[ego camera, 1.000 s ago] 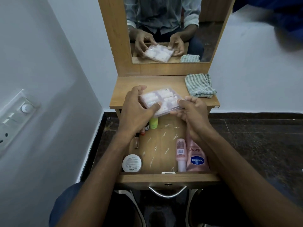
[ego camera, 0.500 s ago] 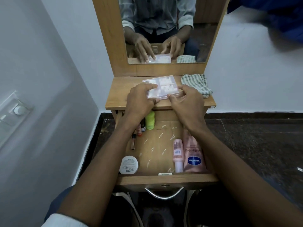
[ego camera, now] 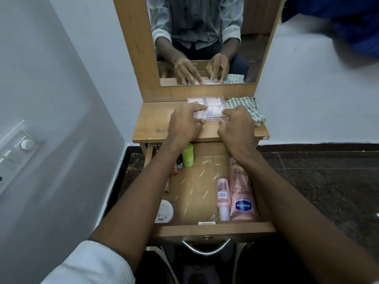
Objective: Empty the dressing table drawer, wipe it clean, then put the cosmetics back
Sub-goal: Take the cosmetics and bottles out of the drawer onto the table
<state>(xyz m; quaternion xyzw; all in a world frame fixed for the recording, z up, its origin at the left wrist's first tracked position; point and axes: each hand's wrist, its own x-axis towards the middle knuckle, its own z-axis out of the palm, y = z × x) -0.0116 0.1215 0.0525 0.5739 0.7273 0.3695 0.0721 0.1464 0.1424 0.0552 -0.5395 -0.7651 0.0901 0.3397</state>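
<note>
A clear flat makeup palette (ego camera: 211, 106) lies on the dressing table top (ego camera: 151, 124), just below the mirror. My left hand (ego camera: 184, 124) holds its left end, index finger on the lid and thumb at the near edge. My right hand (ego camera: 238, 125) grips its right end the same way. Below, the open drawer (ego camera: 205, 229) holds a pink Vaseline tube (ego camera: 243, 193), a small pink bottle (ego camera: 222, 197), a green bottle (ego camera: 188, 154), a white round jar (ego camera: 165, 211) and small vials partly hidden under my left forearm.
A striped green cloth (ego camera: 246, 107) lies on the table top, right of the palette. The mirror (ego camera: 205, 37) reflects my hands. White specks dot the drawer floor. A wall switch panel (ego camera: 18, 148) is at the left. Dark stone floor surrounds the table.
Both hands carried the palette up from above the drawer and back onto the table top beside the cloth. It now rests flat under my fingers.
</note>
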